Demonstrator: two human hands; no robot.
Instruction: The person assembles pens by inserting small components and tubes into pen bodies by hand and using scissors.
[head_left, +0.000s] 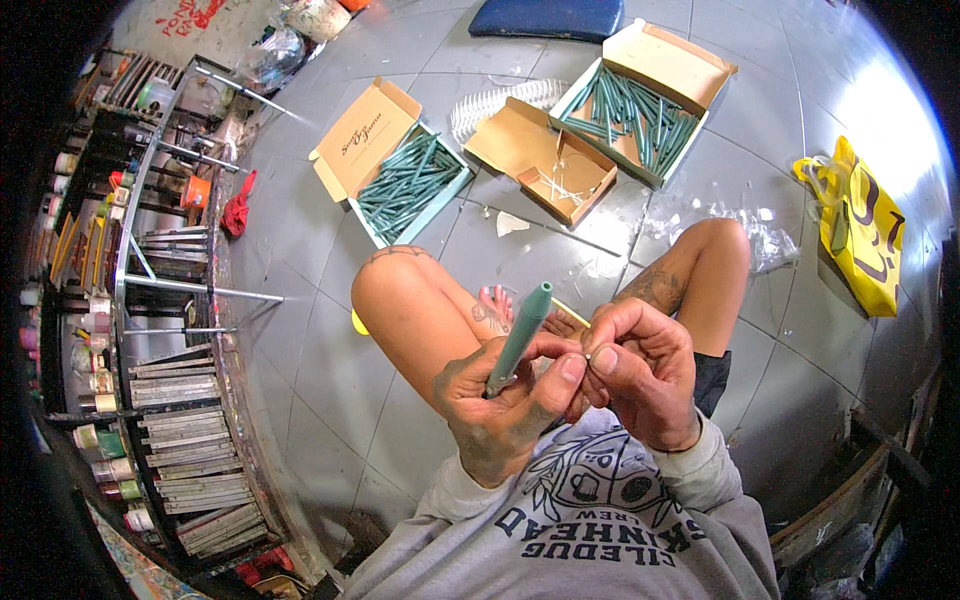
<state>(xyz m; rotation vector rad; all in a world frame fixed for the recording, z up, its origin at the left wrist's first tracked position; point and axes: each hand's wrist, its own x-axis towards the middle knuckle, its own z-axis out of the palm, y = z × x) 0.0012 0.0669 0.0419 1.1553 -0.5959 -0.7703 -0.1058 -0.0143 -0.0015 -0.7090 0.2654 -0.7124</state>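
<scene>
A green pen barrel (519, 338) stands tilted in my left hand (497, 412), held in the crook of the curled fingers. The thumb and forefinger of that hand meet those of my right hand (648, 372) in front of my body. My right hand pinches a tiny whitish piece (588, 357), and its full shape is hidden by the fingertips. Beyond my knees lies an open box of green pen barrels (412, 188). A second box of similar green barrels (640, 112) is farther right. Between them sits a small brown box (575, 205) holding thin white sticks.
Clear plastic scraps (735, 232) and a coil of clear plastic (500, 105) lie on the grey tiles. A yellow bag (862, 235) is at right, a blue cushion (545, 18) at the far edge. Along the left runs a metal rack (135, 255) with jars and stacked frames.
</scene>
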